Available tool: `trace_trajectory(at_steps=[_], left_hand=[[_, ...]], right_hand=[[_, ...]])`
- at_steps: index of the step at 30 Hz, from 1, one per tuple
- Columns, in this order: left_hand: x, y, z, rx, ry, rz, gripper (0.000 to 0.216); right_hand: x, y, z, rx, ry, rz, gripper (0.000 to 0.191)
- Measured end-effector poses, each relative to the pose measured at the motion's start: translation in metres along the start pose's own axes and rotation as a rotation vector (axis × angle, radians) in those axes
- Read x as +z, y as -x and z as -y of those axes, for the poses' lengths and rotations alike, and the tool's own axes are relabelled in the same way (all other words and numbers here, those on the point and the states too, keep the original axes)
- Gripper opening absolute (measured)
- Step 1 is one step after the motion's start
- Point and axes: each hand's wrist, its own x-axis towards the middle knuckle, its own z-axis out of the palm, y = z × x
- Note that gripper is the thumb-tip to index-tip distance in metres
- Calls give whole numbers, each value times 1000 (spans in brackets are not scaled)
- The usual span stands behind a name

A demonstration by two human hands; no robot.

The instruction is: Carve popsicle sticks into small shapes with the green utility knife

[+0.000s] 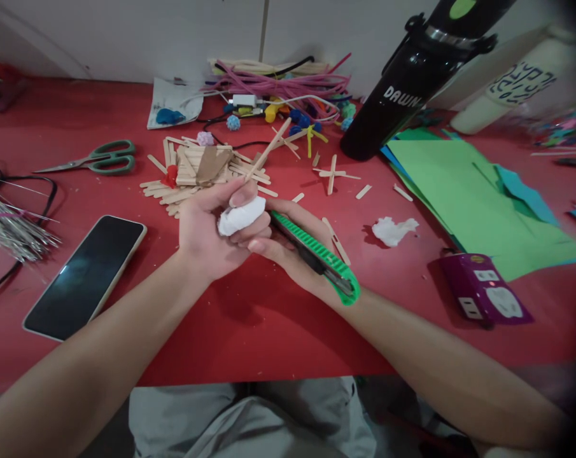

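Red table [249, 331]: we see loose sticks [196, 168] far, a phone [84, 277] near left, and green paper [464, 191] on the right.
Left hand [206, 232]: closed on a wooden stick [268, 151] that points far, with white tissue [240, 216] bunched at the fingers.
Right hand [292, 257]: wrapped round a green cutter [319, 254], touching the left.
Care: we cannot see the blade; we judge it should face away from the fingers.
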Motion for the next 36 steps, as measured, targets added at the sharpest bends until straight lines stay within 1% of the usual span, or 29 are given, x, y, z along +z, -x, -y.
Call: trace_trajectory(at_steps=[2, 3, 5, 7, 10, 12, 15, 17, 19, 21, 23, 26, 28, 30, 33, 34, 36], left_hand=[[-2, -1, 1, 2, -17, -10, 46], [-3, -2, 1, 22, -36, -26, 46], [-5, -3, 0, 65, -78, -49, 46], [-5, -3, -1, 81, -126, -70, 46], [-4, -2, -1, 71, -175, -100, 45], [-3, -2, 0, 65, -189, -129, 42], [-3, -2, 1, 72, -168, -132, 41], [-3, -2, 1, 77, -134, -104, 42], [-4, -2, 1, 61, -118, -88, 42], [-4, -2, 1, 40, -114, -81, 41], [-4, -1, 1, 48, -103, -71, 41], [-4, -2, 0, 68, -118, -89, 43], [-3, -2, 1, 62, -150, -106, 44], [-3, -3, 2, 63, -178, -108, 45], [-3, -2, 3, 61, -210, -100, 42], [-3, -2, 3, 58, -217, -94, 41], [-3, -1, 1, 61, -217, -94, 39]], right_hand=[[0, -1, -3, -13, 24, -5, 42], [0, -2, -5, -14, 41, -31, 39], [-2, -5, -10, 15, 63, -118, 36], [-5, -9, -14, 89, 29, -199, 36], [-8, -12, -13, 208, -118, -220, 44], [-7, -12, -8, 225, -182, -194, 45], [-3, -9, -1, 158, -163, -87, 42], [-1, -7, 2, 92, -127, -30, 46], [0, -6, 2, 49, -98, -5, 54], [0, -6, 1, 26, -61, 0, 54], [0, -8, -1, 28, -18, -17, 46], [-1, -12, -5, 72, -76, -112, 38], [-2, -12, -8, 85, -104, -167, 36], [-3, -11, -9, 51, -65, -144, 38], [-5, -6, -5, -35, 29, -45, 48], [-5, -4, -3, -56, 55, -28, 49], [-5, -3, 1, -79, 92, -23, 43]])
